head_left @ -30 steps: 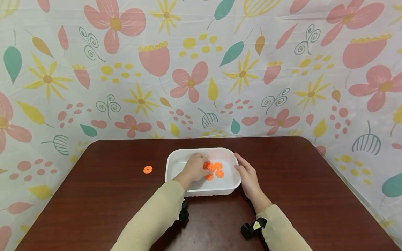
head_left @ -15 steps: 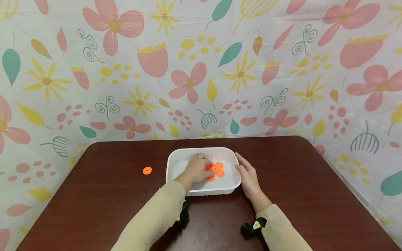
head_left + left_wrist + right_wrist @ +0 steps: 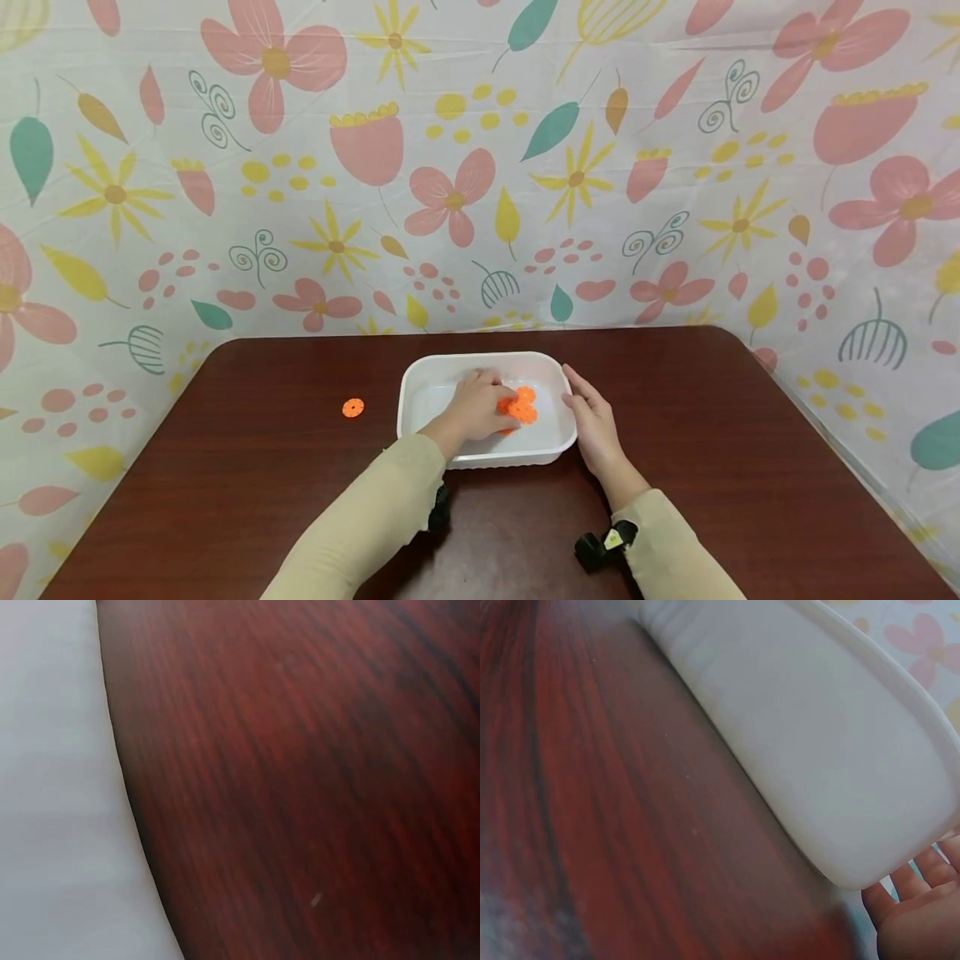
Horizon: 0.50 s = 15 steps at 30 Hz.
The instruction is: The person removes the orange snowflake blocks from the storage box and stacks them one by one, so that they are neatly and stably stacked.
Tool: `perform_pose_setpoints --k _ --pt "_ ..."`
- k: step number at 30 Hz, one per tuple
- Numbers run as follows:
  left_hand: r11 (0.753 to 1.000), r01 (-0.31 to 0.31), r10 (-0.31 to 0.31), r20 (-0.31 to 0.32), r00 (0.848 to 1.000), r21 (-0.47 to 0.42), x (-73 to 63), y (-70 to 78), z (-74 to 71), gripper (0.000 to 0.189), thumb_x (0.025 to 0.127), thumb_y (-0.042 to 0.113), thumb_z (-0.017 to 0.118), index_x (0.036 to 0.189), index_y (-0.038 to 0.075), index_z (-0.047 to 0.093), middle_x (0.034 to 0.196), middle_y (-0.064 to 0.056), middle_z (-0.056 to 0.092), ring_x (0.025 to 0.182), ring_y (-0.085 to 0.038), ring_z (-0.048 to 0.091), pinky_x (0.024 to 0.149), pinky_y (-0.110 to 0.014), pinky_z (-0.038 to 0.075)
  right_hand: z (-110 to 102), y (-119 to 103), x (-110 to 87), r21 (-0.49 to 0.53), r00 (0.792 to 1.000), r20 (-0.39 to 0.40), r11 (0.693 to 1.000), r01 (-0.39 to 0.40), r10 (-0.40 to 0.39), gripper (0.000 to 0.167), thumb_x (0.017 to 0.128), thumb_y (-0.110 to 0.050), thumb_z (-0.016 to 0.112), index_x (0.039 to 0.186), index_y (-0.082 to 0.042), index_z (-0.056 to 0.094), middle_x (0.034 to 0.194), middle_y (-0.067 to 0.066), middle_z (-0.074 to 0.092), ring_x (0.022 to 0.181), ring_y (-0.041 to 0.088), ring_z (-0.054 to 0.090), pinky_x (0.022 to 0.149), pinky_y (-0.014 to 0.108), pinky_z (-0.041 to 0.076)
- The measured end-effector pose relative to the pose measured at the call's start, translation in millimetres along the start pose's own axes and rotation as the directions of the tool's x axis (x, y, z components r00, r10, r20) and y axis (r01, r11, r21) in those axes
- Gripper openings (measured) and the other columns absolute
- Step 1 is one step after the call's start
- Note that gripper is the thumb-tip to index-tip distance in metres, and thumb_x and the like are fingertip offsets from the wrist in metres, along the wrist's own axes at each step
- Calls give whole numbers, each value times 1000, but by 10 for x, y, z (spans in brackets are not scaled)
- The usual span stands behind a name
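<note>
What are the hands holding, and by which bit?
The right hand holds the white tray by its right end. The left hand is at orange discs inside it; its grip can't be told.

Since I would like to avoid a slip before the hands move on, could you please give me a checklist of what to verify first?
1. White tray resting on the table: ok, it sits upright.
2. Right hand steadying the tray: ok, it holds the right end.
3. Left hand at the orange discs inside the tray: ok.
4. Left hand's grip on those discs secure: cannot tell, as the hand partly hides them.
5. All visible discs inside the tray: not ok, a single disc lies on the table, left of the tray.
6. Left hand visible in the left wrist view: not ok.
</note>
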<state>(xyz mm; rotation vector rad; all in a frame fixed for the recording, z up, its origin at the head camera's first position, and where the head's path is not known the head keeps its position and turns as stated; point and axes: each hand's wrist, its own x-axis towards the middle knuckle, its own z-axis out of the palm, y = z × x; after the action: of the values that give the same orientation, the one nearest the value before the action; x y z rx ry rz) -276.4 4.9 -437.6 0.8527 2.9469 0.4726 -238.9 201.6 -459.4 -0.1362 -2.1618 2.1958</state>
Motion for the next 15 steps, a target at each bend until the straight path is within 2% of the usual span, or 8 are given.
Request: perform_pose_setpoints --k 7,15 --pt "999 -17 16 -19 1000 -28 -2 -8 6 32 79 41 74 106 24 71 109 -2 51 114 -24 41 94 -41 38 5 -5 0 -3 1000 -2 1000 -5 5 50 95 -6 40 145 -14 39 152 -1 34 140 12 29 113 34 28" --pt "1000 13 -11 63 998 -28 1 29 -8 41 80 45 71 118 29 66 112 0 48 116 -22 37 92 -37 37 15 -16 -3 -12 1000 -6 1000 6 -6 51 95 -5 40 144 -14 40 152 1 34 140 14 29 113 34 28"
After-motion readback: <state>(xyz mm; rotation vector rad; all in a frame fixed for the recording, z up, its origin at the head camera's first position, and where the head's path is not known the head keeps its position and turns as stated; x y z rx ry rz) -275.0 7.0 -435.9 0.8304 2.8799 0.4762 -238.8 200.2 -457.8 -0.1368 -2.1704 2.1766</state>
